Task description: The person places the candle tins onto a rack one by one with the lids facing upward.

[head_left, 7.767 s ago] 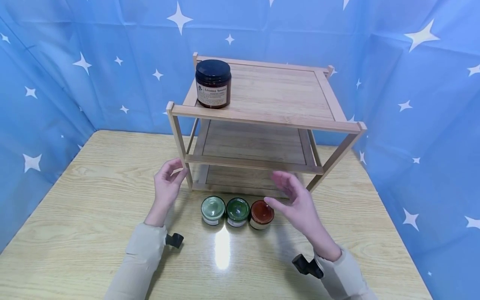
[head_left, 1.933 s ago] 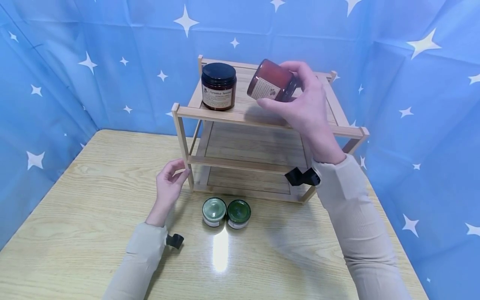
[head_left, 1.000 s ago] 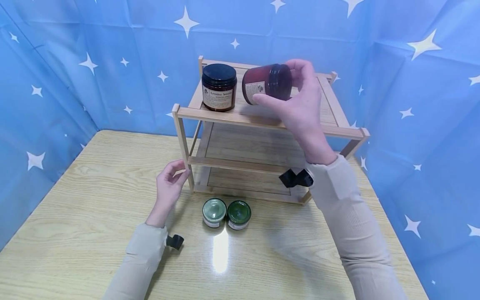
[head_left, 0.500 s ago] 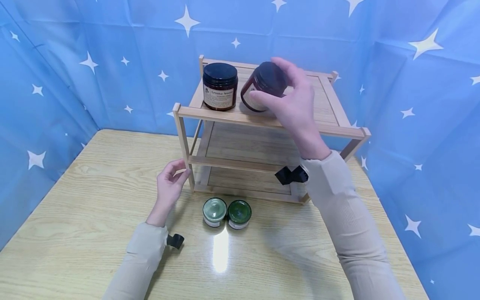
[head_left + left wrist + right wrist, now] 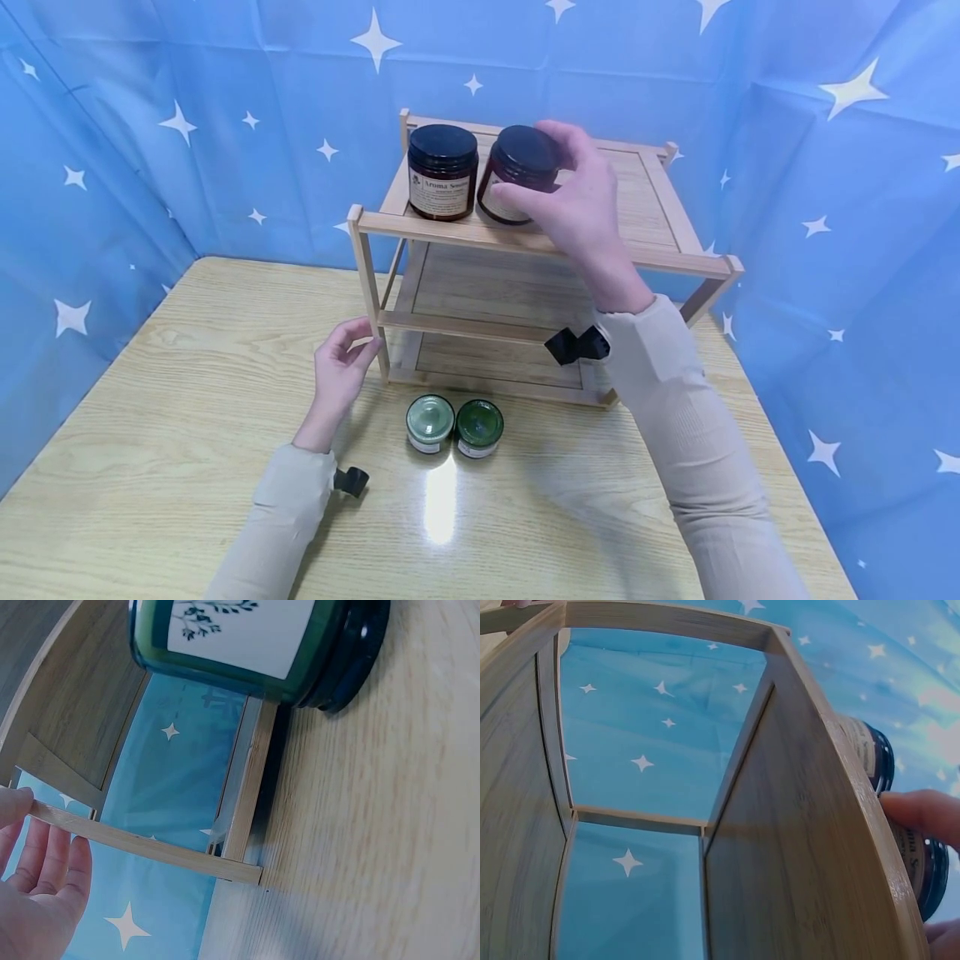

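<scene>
My right hand (image 5: 585,196) grips a dark amber candle jar (image 5: 519,158) by its black-lidded upper part, thumb in front and fingers behind. This jar leans slightly, its base at the top tier of the wooden shelf (image 5: 480,237). Close on its left stands a second amber jar (image 5: 441,179) with a cream label, upright. In the right wrist view the held jar (image 5: 913,851) shows past the shelf's edge, partly hidden by my thumb (image 5: 922,814). My left hand (image 5: 339,367) pinches the shelf's front left leg (image 5: 135,840) between thumb and fingers.
A pale green jar (image 5: 430,419) and a dark green jar (image 5: 479,425) sit bottom up, side by side, on the wooden table (image 5: 187,400) before the shelf. A blue star-patterned curtain (image 5: 262,67) hangs behind and at both sides.
The amber jar left the table row and was lifted to the top tier. My right hand turned it lid up and brought it left beside the other jar. My left hand stays at the leg.
</scene>
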{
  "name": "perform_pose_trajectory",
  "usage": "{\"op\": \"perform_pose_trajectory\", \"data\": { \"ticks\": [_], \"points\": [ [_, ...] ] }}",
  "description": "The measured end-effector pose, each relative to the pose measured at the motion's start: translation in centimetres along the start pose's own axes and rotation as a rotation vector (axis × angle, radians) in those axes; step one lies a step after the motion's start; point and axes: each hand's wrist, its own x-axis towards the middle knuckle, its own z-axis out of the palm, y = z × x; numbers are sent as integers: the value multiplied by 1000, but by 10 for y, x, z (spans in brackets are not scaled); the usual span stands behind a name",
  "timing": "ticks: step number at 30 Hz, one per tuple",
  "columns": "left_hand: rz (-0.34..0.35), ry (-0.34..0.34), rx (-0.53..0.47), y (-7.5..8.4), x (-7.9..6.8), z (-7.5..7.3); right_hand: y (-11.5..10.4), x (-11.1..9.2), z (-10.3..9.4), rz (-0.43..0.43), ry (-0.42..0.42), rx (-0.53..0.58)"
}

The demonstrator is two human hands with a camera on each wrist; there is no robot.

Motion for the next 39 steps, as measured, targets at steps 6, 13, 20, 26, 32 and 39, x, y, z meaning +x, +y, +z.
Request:
{"op": "perform_pose_trajectory", "data": {
  "ticks": [6, 13, 20, 26, 32, 39],
  "points": [
    [-11, 5, -6, -18, 4, -5, 0, 0, 2, 0, -21, -19],
    [3, 10, 0, -18, 3, -5, 0, -1, 2, -7, -41, -36],
    [30, 14, -10, -23, 4, -7, -1, -1, 1, 14, -85, -42],
    [27, 19, -17, -25, 3, -8, 0, -5, -3, 38, -91, 1],
    [-4, 20, 10, -24, 3, -7, 2, -15, -11, 15, -37, 15],
    [-5, 18, 10, -22, 3, -6, 3, -33, -19, -42, 6, 8]
  ]
}}
